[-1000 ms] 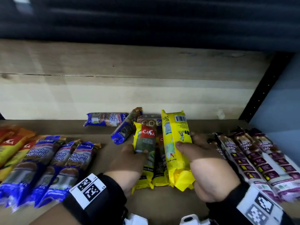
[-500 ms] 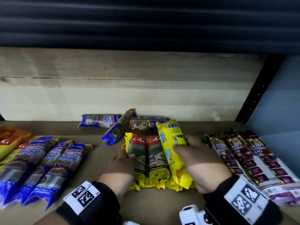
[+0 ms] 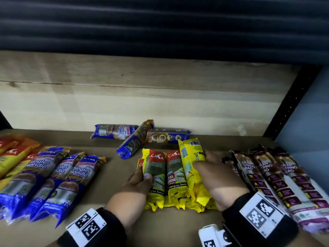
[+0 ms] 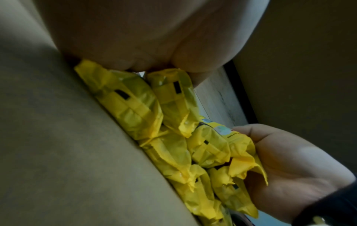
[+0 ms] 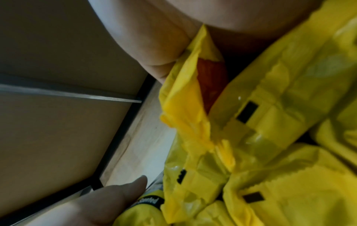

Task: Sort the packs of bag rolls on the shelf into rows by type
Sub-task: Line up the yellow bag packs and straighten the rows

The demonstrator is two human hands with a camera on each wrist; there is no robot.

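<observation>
Several yellow CASA packs (image 3: pixel 175 172) lie side by side at the shelf's middle, in two layers in the left wrist view, where their crimped ends (image 4: pixel 135 105) show. My left hand (image 3: pixel 140 180) grips the leftmost yellow pack (image 3: pixel 154 166), thumb on top. My right hand (image 3: pixel 211 164) holds the rightmost yellow pack (image 3: pixel 191 154) tilted on its edge, barcode side up, against the row. In the right wrist view the yellow wrappers (image 5: pixel 270 122) fill the right side.
Blue Singlet Handle packs (image 3: pixel 53 179) lie in a row at the left, with red-and-yellow packs (image 3: pixel 12 154) beyond them. Purple draw string packs (image 3: pixel 277 177) lie close by my right wrist. Three loose blue packs (image 3: pixel 135 138) lie against the wooden back wall (image 3: pixel 160 107).
My left hand has laid its yellow pack down flat beside the others. The pack in my right hand has come lower and closer to the row.
</observation>
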